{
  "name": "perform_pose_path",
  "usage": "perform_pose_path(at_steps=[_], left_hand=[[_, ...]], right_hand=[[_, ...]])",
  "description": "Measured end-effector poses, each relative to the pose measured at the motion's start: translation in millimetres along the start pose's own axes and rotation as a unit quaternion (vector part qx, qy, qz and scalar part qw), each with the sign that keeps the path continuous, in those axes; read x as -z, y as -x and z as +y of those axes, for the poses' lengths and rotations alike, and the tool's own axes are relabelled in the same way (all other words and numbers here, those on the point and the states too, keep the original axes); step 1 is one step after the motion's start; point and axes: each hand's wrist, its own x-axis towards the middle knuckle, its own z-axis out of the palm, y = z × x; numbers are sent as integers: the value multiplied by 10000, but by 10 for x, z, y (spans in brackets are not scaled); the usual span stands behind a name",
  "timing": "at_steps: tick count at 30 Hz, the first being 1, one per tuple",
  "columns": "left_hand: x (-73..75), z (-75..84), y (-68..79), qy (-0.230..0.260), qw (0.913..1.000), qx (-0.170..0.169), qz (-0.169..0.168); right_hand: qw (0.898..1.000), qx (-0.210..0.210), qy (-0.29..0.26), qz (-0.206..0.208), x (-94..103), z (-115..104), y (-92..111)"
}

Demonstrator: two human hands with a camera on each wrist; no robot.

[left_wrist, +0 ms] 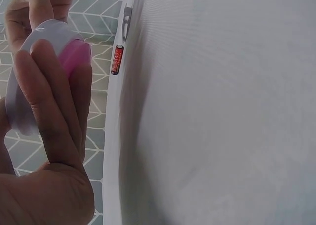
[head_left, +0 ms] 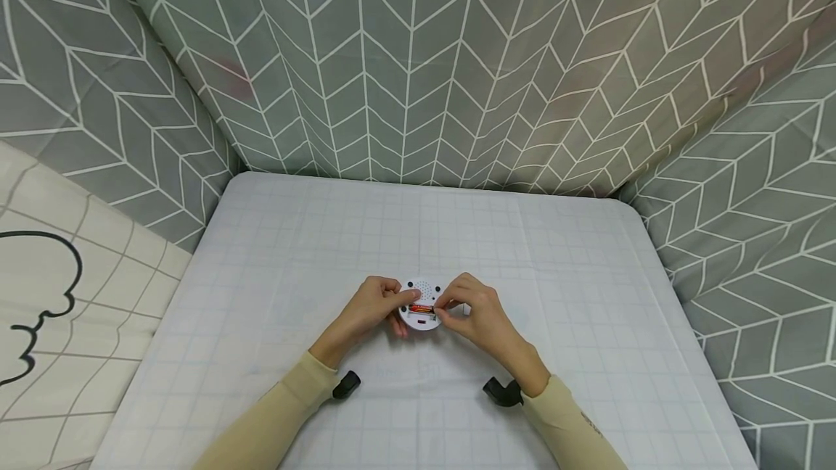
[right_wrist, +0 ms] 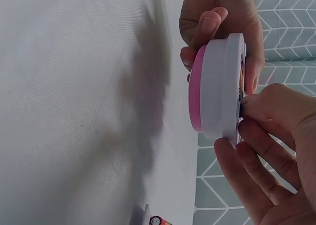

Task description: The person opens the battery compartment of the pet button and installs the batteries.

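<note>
A round white push-button device (head_left: 427, 287) is held above the table, its back with speaker holes and battery compartment facing up. Its pink button (right_wrist: 196, 89) faces the table. My left hand (head_left: 374, 304) grips the device's left side, thumb over the back and fingers underneath. A red battery (head_left: 420, 309) lies in the compartment. At its right end, my right hand (head_left: 478, 312) pinches the battery with thumb and forefinger; the exact contact is partly hidden. Other right fingers (right_wrist: 247, 178) touch the device's rim in the right wrist view.
Another red battery (left_wrist: 117, 60) lies loose on the table, with a small grey-white piece (left_wrist: 127, 23) near it. The white tablecloth (head_left: 313, 238) reaches patterned grey curtains (head_left: 405, 78) at back and sides. Black wrist mounts (head_left: 503, 392) stick out from the sleeves.
</note>
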Motion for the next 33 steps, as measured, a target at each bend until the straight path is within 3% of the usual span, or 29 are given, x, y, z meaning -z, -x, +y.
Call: perform_pose_path(at_steps=[12,23,33], left_hand=[[-7,-4,-16,60,10000,31,66],[-12,9,-23,234,9997,12,42],[-29,29,-13,354,9994,-18,30]], right_hand=[[9995,-197,122,-203,19,-40,-13],[9992,142,364,-102,-4,-64,-33],[9998,153,145,-20,17,-37,-19]])
